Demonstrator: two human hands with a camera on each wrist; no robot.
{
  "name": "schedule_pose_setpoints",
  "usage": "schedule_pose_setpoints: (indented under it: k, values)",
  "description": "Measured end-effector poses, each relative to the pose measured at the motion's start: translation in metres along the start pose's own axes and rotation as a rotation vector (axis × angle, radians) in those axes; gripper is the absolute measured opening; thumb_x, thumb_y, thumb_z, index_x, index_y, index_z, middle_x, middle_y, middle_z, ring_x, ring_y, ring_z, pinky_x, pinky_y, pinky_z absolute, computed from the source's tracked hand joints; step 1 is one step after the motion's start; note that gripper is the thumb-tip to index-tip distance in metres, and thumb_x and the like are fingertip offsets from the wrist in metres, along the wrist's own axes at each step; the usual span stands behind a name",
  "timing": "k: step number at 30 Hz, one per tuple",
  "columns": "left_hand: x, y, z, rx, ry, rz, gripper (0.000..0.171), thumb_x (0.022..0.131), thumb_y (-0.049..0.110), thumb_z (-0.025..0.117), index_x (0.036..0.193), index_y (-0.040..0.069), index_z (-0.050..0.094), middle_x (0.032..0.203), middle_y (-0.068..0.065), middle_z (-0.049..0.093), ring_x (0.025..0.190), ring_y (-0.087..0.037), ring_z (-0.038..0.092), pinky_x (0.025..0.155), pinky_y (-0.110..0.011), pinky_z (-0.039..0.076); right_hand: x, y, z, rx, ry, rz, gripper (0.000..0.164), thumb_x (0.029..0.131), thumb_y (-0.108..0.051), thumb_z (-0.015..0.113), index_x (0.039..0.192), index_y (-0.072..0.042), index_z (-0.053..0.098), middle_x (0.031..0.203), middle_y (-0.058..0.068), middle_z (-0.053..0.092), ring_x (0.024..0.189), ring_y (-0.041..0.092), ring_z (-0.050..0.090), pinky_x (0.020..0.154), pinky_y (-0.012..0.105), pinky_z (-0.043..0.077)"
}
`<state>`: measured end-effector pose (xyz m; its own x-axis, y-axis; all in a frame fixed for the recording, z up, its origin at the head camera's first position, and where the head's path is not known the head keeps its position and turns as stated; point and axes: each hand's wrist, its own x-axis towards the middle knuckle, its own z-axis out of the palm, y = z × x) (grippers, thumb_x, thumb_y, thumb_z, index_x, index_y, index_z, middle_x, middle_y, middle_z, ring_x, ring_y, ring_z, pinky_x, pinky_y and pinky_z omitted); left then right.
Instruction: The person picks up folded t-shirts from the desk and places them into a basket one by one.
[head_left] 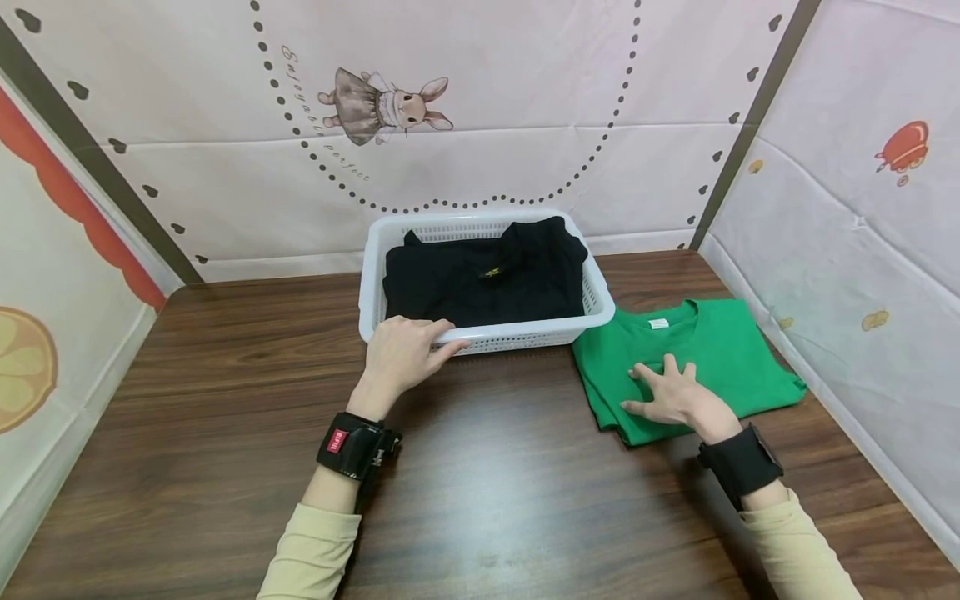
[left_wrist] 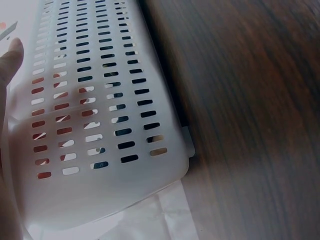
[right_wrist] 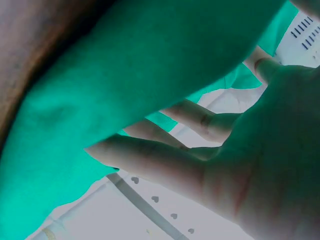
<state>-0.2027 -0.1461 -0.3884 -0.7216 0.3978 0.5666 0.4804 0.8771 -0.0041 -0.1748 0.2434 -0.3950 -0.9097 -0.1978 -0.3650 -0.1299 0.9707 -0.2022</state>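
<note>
A white plastic basket [head_left: 491, 337] with slotted walls stands at the back of the table, a folded black garment [head_left: 450, 283] inside it. My left hand [head_left: 401, 350] grips the basket's near-left rim, thumb on the outside. Skin shows through the slots in the left wrist view, where the fingers reach inside the wall. To the right of the basket lies a folded green T-shirt [head_left: 712, 358], its neckline and white label facing the back. My right hand [head_left: 675, 396] rests on the T-shirt with fingers spread, and the fingertips touch the cloth in the right wrist view.
The brown wooden table [head_left: 480, 483] extends in front of the basket and to its left. White printed fabric [head_left: 525, 100] hangs behind the table and along both sides. The T-shirt's right end lies close to the right-hand fabric.
</note>
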Motion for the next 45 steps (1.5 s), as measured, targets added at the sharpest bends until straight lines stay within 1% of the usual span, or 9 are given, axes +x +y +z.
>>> schedule_pose_setpoints:
  k: [10,16,21,27,31,33,35,39,45]
  values:
    - [0.000,0.000,0.000,-0.004,0.010,-0.001,0.035,0.086,0.053,0.061,0.088,0.020,0.073,0.056,0.004,0.062,0.045,-0.014,0.044,0.042,-0.027,0.029,-0.016,-0.008,0.005,-0.016,-0.008,-0.039,0.061,0.089,-0.044,0.060,0.136,-0.010,0.044,0.136,0.041,0.021,0.115,0.063,0.027,0.077,0.064,0.044]
    - [-0.002,-0.001,-0.001,-0.017,0.028,0.012,0.035,0.086,0.051,0.062,0.096,0.020,0.073,0.070,0.001,0.071,0.053,-0.021,0.058,0.049,-0.032,0.043,-0.018,-0.015,0.006,-0.043,-0.030,-0.052,0.058,0.088,-0.042,0.062,0.134,-0.010,0.045,0.133,0.039,0.025,0.113,0.061,0.031,0.077,0.064,0.044]
    - [0.000,0.003,-0.007,-0.113,0.050,0.032,0.033,0.084,0.041,0.069,0.106,0.016,0.071,0.088,-0.001,0.074,0.070,-0.020,0.066,0.057,-0.032,0.050,-0.016,-0.014,-0.003,-0.046,-0.097,-0.061,0.058,0.085,-0.046,0.066,0.129,-0.013,0.048,0.133,0.037,0.028,0.114,0.060,0.033,0.081,0.065,0.043]
    - [0.011,0.035,-0.010,-0.200,0.113,0.190,0.029,0.083,0.019,0.073,0.110,0.010,0.068,0.108,-0.005,0.069,0.106,-0.022,0.061,0.090,-0.032,0.052,-0.011,0.001,-0.029,0.028,-0.191,-0.107,0.056,0.085,-0.045,0.067,0.129,-0.013,0.050,0.134,0.032,0.039,0.117,0.050,0.044,0.083,0.053,0.045]
    - [0.016,0.073,-0.004,-0.226,0.116,0.311,0.023,0.085,0.015,0.069,0.107,0.011,0.069,0.108,-0.004,0.069,0.106,-0.019,0.061,0.091,-0.029,0.053,-0.005,0.013,-0.042,0.084,-0.194,-0.107,0.059,0.088,-0.040,0.065,0.133,-0.007,0.046,0.117,0.025,0.055,0.100,0.034,0.056,0.076,0.042,0.047]
    - [0.018,0.091,0.001,-0.248,0.059,0.335,0.021,0.087,0.017,0.067,0.108,0.013,0.069,0.107,-0.001,0.068,0.105,-0.017,0.061,0.088,-0.027,0.053,-0.002,0.020,-0.046,0.096,-0.162,-0.094,0.062,0.089,-0.039,0.064,0.135,-0.004,0.043,0.112,0.025,0.058,0.095,0.034,0.057,0.074,0.041,0.047]
    - [0.020,0.107,0.008,-0.258,-0.036,0.339,0.023,0.090,0.020,0.064,0.111,0.016,0.068,0.111,0.001,0.067,0.108,-0.015,0.060,0.088,-0.027,0.053,0.000,0.028,-0.050,0.080,-0.098,-0.066,0.064,0.090,-0.038,0.062,0.137,-0.001,0.040,0.120,0.032,0.052,0.104,0.043,0.053,0.078,0.048,0.047]
    - [0.025,0.137,0.022,-0.241,-0.307,0.307,0.033,0.094,0.030,0.058,0.126,0.020,0.060,0.132,-0.001,0.057,0.126,-0.019,0.051,0.096,-0.030,0.050,-0.001,0.049,-0.055,0.063,0.021,0.040,0.067,0.090,-0.035,0.061,0.139,0.003,0.033,0.135,0.044,0.026,0.119,0.065,0.027,0.086,0.067,0.038]
    - [0.026,0.165,0.035,-0.196,-0.675,0.176,0.050,0.098,0.043,0.048,0.145,0.028,0.039,0.156,-0.005,0.030,0.144,-0.030,0.028,0.112,-0.040,0.037,-0.003,0.077,-0.055,0.096,-0.012,0.163,0.085,0.087,-0.035,0.064,0.144,0.005,0.017,0.134,0.052,0.007,0.118,0.073,0.012,0.092,0.075,0.026]
